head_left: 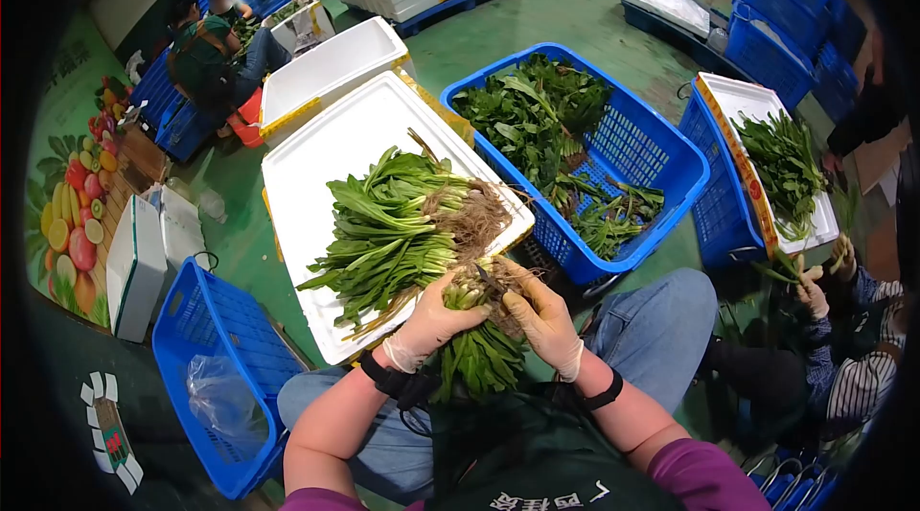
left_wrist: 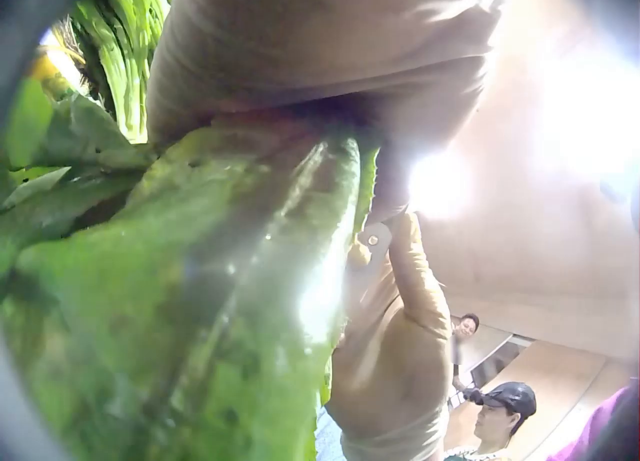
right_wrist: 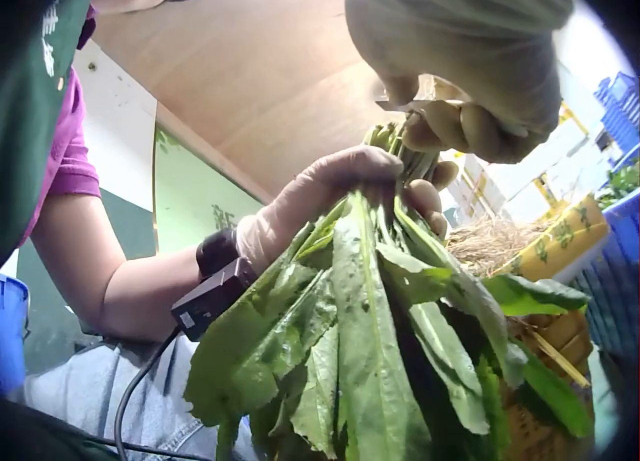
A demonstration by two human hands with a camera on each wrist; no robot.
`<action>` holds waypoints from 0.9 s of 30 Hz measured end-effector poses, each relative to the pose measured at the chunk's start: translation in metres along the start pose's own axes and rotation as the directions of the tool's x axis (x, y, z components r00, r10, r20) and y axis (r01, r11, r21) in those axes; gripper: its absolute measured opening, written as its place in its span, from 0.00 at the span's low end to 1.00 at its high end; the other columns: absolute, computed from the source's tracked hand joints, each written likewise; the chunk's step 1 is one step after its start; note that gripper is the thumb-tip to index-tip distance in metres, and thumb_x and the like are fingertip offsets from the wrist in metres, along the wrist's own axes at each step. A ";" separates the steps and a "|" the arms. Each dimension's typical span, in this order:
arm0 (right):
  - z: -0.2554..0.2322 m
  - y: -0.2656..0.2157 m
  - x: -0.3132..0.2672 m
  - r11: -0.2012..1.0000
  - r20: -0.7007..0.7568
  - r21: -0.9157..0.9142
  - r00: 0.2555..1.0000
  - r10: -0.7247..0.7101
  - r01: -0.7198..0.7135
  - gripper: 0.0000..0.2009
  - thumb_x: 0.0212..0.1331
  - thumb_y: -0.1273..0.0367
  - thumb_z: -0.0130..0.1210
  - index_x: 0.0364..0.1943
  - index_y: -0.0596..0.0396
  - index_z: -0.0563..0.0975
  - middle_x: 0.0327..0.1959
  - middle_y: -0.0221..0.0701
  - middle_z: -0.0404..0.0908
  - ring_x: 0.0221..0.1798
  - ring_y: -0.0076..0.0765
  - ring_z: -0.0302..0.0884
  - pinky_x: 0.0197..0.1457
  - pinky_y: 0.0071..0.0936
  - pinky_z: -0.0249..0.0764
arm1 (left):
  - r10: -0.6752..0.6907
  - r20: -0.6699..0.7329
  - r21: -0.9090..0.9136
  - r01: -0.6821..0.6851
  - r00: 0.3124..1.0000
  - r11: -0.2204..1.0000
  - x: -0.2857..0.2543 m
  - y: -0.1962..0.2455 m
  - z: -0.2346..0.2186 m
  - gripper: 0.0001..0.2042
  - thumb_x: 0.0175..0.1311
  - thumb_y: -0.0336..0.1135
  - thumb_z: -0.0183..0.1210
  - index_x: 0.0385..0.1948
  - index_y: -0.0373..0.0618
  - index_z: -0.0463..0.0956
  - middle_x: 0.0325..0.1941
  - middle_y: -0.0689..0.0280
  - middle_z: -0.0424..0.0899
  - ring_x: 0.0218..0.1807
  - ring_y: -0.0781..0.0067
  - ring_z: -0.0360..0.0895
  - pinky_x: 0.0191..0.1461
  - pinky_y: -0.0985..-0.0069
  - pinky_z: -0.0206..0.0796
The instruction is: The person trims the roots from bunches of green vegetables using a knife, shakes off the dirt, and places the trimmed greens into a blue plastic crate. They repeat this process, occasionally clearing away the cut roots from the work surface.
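Note:
My gloved left hand (head_left: 433, 321) grips a bunch of leafy greens (right_wrist: 345, 311) around its stems, leaves hanging down toward my lap. My gloved right hand (head_left: 544, 321) holds a small knife (head_left: 492, 281), its blade right at the stem and root end. In the right wrist view, the knife's blade (right_wrist: 396, 106) shows between the curled right fingers and the stem tops. Broad leaves (left_wrist: 190, 291) fill much of the left wrist view and hide part of the left fingers. Just beyond my hands, a pile of rooted greens (head_left: 398, 214) lies on a white foam lid (head_left: 302, 161).
A blue basket (head_left: 661, 161) of loose greens stands ahead on the right, with a white foam box (head_left: 335, 65) ahead. Another blue basket (head_left: 206, 319) holding a plastic bag is at my left. At the right, a gloved person (head_left: 843, 348) sits near a tray of greens (head_left: 781, 166).

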State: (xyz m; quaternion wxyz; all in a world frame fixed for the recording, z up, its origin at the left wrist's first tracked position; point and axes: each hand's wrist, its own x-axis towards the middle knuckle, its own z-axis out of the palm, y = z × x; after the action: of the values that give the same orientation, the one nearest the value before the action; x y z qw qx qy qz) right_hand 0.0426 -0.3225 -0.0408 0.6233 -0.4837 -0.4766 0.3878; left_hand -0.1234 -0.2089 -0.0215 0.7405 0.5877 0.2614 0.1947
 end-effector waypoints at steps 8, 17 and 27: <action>0.004 0.024 -0.002 0.996 -0.072 -0.088 0.997 -0.031 0.025 0.23 0.74 0.61 0.53 0.70 0.49 0.71 0.64 0.37 0.79 0.65 0.32 0.75 0.68 0.30 0.69 | 0.024 -0.039 0.077 -0.021 0.999 0.997 0.005 -0.008 -0.001 0.27 0.55 0.22 0.69 0.59 0.35 0.74 0.55 0.59 0.84 0.56 0.69 0.81 0.62 0.69 0.73; -0.001 0.009 -0.006 0.982 0.030 -0.074 0.984 0.176 -0.174 0.24 0.75 0.59 0.52 0.72 0.44 0.68 0.62 0.38 0.80 0.62 0.30 0.77 0.65 0.29 0.71 | -0.186 -0.097 -0.135 0.172 0.978 0.976 -0.013 0.018 0.031 0.22 0.55 0.18 0.60 0.55 0.36 0.74 0.46 0.61 0.84 0.45 0.68 0.83 0.52 0.71 0.77; 0.001 0.001 -0.005 0.986 -0.033 -0.121 0.993 0.112 -0.115 0.22 0.74 0.59 0.51 0.70 0.40 0.71 0.61 0.42 0.80 0.62 0.38 0.79 0.63 0.32 0.72 | -0.084 -0.043 -0.051 0.081 0.996 0.995 -0.005 0.004 0.014 0.17 0.57 0.20 0.63 0.50 0.37 0.77 0.41 0.63 0.86 0.41 0.70 0.84 0.50 0.72 0.77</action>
State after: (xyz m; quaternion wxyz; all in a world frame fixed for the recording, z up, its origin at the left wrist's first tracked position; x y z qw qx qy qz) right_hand 0.0403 -0.3267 -0.0428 0.5754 -0.5524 -0.4632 0.3864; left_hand -0.1186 -0.2222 -0.0141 0.7562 0.5533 0.2972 0.1836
